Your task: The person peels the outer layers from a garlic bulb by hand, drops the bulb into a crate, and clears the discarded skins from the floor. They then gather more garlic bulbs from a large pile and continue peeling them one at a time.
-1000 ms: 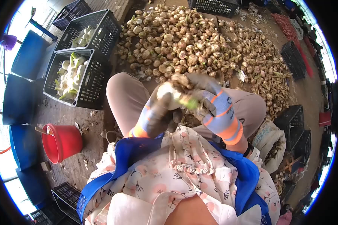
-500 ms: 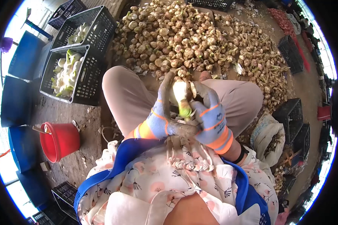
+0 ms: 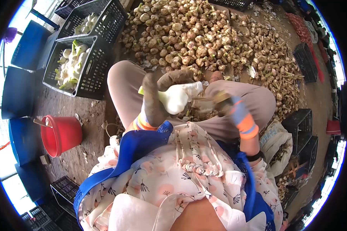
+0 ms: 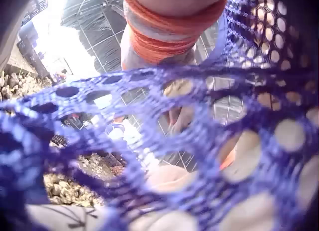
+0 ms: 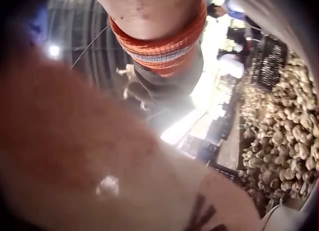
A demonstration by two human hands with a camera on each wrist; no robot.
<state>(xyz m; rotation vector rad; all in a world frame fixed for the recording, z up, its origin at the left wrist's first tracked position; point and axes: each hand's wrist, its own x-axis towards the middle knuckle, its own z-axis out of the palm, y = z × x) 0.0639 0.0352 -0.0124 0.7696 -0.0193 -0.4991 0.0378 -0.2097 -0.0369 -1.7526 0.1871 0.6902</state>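
In the head view a white garlic bulb (image 3: pixel 175 99) with a short green stem lies sideways in front of the lap. My gloved left hand (image 3: pixel 155 98) grips it, thumb on the near side and fingers behind. A thin pale skin (image 3: pixel 194 88) sticks out from the bulb's right end. To the right, my gloved right hand (image 3: pixel 224 104) is apart from the bulb and blurred. A brownish streak shows at its fingertips; I cannot tell whether the fingers pinch it. In the left wrist view blue mesh cloth (image 4: pixel 149 126) covers most of the scene.
A large heap of unpeeled garlic (image 3: pixel 189 34) spreads on the floor ahead. Black crates (image 3: pixel 90 77) with white bulbs stand at the left, near a red bucket (image 3: pixel 67 134). At right are a white sack (image 3: pixel 275 142) and more black crates (image 3: pixel 298 123).
The bulb has turned from stem toward the body to stem pointing left, and its brown outer layers are gone. The right hand has left the bulb and moved right.
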